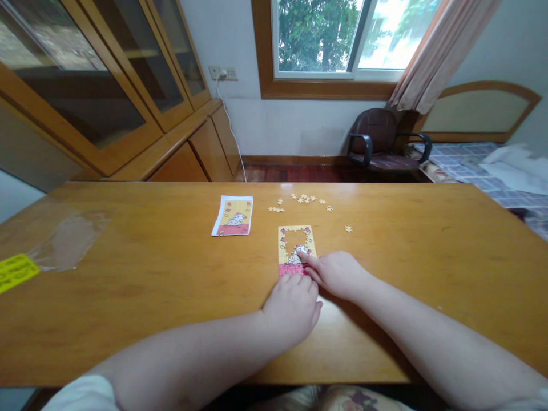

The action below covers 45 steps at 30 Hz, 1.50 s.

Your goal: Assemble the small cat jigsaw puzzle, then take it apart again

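Head view: the partly filled jigsaw puzzle [293,260] lies on the wooden surface [171,274] before you, a gap in its upper middle. Your left hand [293,302] rests at its lower edge, fingers curled together; whether they clamp anything cannot be told. Your right hand [338,274] extends its index finger onto the white figure, the other fingers partly hidden, their grip unclear. Loose pieces [303,198] lie beyond; a picture sheet [233,217] lies to the left.

We look across a glossy wooden table [162,274] — on it lie a part-filled jigsaw [293,260], a printed picture sheet [233,217], loose puzzle pieces [303,198] and, far left, clear crinkled plastic [71,240] beside a yellow label [17,272].
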Motion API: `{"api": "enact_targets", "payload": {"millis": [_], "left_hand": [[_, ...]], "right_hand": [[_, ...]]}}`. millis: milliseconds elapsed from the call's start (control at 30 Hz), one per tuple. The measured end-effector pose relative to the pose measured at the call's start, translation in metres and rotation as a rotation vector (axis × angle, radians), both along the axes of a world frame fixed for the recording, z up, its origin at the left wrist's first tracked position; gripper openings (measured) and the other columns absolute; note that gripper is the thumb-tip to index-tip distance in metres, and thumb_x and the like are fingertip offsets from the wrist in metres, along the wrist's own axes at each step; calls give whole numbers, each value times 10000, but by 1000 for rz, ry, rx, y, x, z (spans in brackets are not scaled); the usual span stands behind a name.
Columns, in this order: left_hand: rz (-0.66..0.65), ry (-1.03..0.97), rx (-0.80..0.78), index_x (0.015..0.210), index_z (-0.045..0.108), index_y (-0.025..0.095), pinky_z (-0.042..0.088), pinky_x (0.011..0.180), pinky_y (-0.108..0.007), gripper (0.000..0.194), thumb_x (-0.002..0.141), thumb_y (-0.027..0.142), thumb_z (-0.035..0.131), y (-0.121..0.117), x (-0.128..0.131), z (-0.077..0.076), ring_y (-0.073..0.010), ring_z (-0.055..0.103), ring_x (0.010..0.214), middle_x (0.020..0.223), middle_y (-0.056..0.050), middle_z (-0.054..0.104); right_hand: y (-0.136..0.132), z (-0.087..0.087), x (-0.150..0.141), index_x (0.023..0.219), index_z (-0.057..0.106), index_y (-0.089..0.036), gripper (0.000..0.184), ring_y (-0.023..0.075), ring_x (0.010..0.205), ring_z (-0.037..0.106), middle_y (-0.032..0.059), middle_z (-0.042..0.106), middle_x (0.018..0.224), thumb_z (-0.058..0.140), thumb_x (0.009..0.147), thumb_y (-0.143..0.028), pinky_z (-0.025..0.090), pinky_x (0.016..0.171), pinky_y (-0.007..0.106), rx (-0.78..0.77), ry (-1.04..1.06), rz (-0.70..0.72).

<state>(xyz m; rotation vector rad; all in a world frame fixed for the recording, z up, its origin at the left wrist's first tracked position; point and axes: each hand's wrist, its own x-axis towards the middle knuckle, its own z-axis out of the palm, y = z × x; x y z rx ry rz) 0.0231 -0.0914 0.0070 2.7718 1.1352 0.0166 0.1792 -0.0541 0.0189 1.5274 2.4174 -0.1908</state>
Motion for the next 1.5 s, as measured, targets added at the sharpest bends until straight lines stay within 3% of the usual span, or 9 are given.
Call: {"api": "enact_targets", "payload": {"millis": [1000,1267,1500], "left_hand": [[5,3,18,1063,642,99,476,831,-415,349,883,369,514,0,0,2,-267,589,932,986,-129,667],[9,-26,20,1063,636,99,469,848,-419,343,878,367,527,-1,0,-3,-272,588,955,1008,-142,659],[7,-12,17,1070,636,95,477,843,-415,350,882,367,520,0,0,2,-270,589,954,1019,-136,664]], "right_hand": [[6,2,-2,1481,305,-288,550,240,816,694,99,736,897,250,975,-497,460,673,299,-27,28,-63],[8,-2,-3,1474,323,-298,574,246,854,692,103,735,929,238,965,-549,466,693,307,-29,54,-73],[8,-2,-3,1472,324,-298,593,254,852,694,100,735,930,241,954,-576,469,685,315,-22,65,-67]]}}
